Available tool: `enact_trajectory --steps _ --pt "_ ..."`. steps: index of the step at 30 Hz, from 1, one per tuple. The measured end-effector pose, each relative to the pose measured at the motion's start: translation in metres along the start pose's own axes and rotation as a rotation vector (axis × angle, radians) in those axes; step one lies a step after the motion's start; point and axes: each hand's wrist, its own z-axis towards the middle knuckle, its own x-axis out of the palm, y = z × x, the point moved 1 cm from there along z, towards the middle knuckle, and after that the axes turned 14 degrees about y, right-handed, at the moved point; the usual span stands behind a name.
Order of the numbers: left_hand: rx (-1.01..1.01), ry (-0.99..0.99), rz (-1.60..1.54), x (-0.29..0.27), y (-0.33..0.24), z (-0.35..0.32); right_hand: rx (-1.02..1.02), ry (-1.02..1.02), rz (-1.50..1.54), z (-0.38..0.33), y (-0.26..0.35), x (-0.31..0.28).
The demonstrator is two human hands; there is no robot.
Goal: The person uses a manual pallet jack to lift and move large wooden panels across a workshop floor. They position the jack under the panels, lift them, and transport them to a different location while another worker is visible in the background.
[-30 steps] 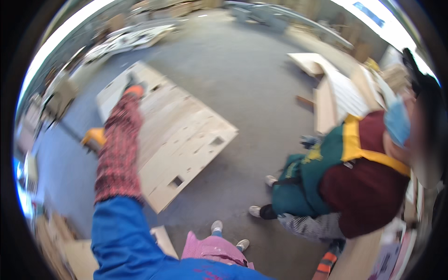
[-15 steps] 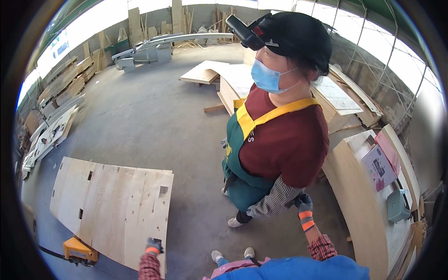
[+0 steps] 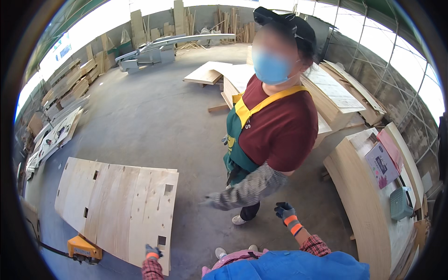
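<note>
My left hand (image 3: 153,252), in a grey glove with an orange cuff, is at the near right corner of a pale wooden panel (image 3: 112,200), just below a square cutout. Its fingers look spread; whether they touch the wood I cannot tell. The panel has several square holes, and a second sheet edge shows beneath it. My right hand (image 3: 284,211), gloved alike, hovers over the floor with fingers apart and nothing in it. Facing me stands a co-worker (image 3: 280,130) in a maroon shirt and green apron, a striped-sleeved arm (image 3: 247,189) reaching toward the panel.
A yellow machine part (image 3: 84,248) with a black cable sits by the panel's near left edge. On the right, a stack of wooden boards (image 3: 359,196) carries a box (image 3: 382,164) and a green basket (image 3: 401,204). More board stacks (image 3: 336,95) and a saw table (image 3: 158,52) stand farther back.
The co-worker has turned toward me and stretched an arm out to the left. My right hand has moved left, away from the co-worker's side. My left hand has shifted slightly down from the cutout.
</note>
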Motion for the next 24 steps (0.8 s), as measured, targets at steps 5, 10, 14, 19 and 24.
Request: enact_trajectory --steps 5,10,14,19,24 --pt "0.510 -0.248 0.298 0.012 -0.149 -0.049 0.075 0.164 -0.113 -0.013 0.002 0.016" --pt "0.713 -0.489 0.542 0.108 -0.197 -0.091 0.120 0.111 -0.157 -0.030 -0.007 0.003" --pt "0.747 -0.495 0.654 0.110 -0.194 -0.108 0.172 0.129 -0.146 -0.037 -0.021 -0.001" --pt "0.667 -0.361 0.567 0.079 -0.153 -0.068 0.229 0.207 -0.166 -0.037 -0.039 0.016" --pt "0.363 -0.406 0.883 0.066 0.031 -0.041 0.310 0.325 -0.187 -0.032 -0.052 0.037"
